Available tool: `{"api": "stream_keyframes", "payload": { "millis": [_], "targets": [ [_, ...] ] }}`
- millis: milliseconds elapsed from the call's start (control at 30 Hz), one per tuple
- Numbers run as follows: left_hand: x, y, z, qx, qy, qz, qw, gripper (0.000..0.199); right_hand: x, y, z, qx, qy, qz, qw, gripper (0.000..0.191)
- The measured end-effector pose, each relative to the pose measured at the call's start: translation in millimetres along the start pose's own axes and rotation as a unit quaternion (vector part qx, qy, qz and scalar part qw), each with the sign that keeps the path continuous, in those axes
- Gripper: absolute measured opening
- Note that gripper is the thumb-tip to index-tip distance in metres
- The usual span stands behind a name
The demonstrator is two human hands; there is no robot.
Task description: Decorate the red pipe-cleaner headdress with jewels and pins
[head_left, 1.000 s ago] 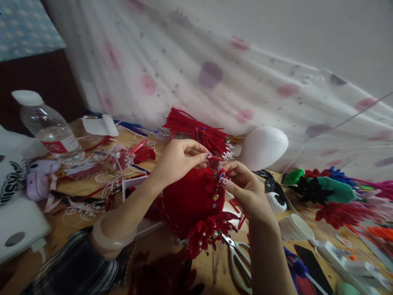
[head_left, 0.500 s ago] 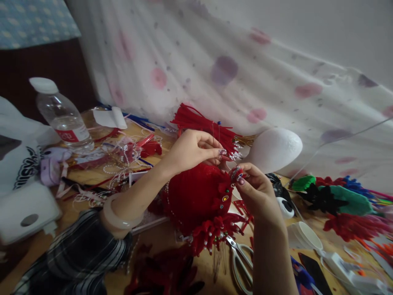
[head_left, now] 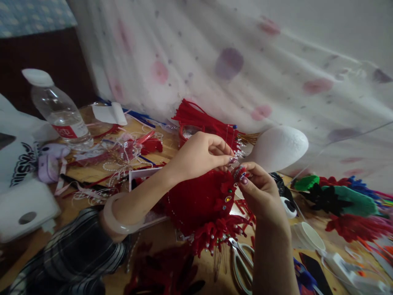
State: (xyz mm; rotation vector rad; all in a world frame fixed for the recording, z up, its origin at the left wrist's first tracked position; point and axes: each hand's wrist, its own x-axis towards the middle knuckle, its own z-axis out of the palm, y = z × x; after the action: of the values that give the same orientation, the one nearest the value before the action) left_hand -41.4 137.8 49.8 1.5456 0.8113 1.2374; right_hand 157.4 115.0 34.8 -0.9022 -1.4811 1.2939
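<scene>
My left hand (head_left: 211,153) is closed in a pinch above the red headpiece, on what looks like a thin wire or thread leading to my right hand. Two thin pins with ball heads, one blue (head_left: 235,127), stand up by its fingers. Between thumb and fingers of my right hand (head_left: 256,182) is a small red beaded ornament (head_left: 240,174) with a pale beaded edge. Below both hands lies the red fuzzy headpiece (head_left: 196,200), set with gems and a string of small beads. Red petals with pearl tips (head_left: 215,231) hang at its near end.
Behind are red stems (head_left: 199,116) and a white foam egg (head_left: 281,147). Scissors (head_left: 241,262) and a paper cup (head_left: 308,237) lie nearer, a power strip (head_left: 350,268) at right. A water bottle (head_left: 63,116) and tangled beads (head_left: 123,159) are at left.
My left hand has moved slightly right, closer to the ornament, and the ball-headed pins have shifted right with it. My right hand keeps its hold, and the view has turned a little.
</scene>
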Motion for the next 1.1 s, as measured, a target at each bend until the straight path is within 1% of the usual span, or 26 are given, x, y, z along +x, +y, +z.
{"api": "stream_keyframes", "payload": {
  "millis": [133,333,567,667,733,833,967,1100],
  "targets": [
    [-3.9,0.9,3.7,0.007,-0.013,-0.005,1.0,0.001,-0.1,0.4,-0.1,-0.004,0.014,0.005,1.0,0.024],
    [-5.3,-0.6,4.8,0.009,0.015,0.019,1.0,0.001,-1.3,2.5,-2.4,-0.021,0.024,0.011,0.999,0.031],
    [-8.3,-3.1,5.7,-0.034,-0.005,-0.002,0.999,0.002,-3.6,7.0,-6.3,-0.024,0.019,0.022,0.999,0.031],
    [-9.3,-4.1,7.3,-0.06,-0.025,-0.037,0.997,0.005,-2.7,7.3,-5.5,-0.02,0.025,0.013,0.999,0.031],
    [-9.8,-4.2,7.5,-0.06,-0.027,-0.05,0.997,0.005,-2.3,7.5,-5.2,-0.019,0.031,0.008,0.999,0.03],
    [-10.4,-3.6,6.5,-0.041,-0.021,-0.043,0.998,0.009,-2.1,8.2,-5.2,-0.007,0.013,-0.001,1.0,0.027],
    [-10.6,-2.6,5.6,-0.041,0.01,-0.026,0.999,0.008,-2.5,9.5,-4.4,0.014,-0.018,0.008,1.0,0.028],
    [-12.3,-1.5,7.6,-0.038,0.001,-0.036,0.999,0.01,-2.2,11.9,-3.6,0.027,-0.025,0.015,0.999,0.027]
  ]
}}
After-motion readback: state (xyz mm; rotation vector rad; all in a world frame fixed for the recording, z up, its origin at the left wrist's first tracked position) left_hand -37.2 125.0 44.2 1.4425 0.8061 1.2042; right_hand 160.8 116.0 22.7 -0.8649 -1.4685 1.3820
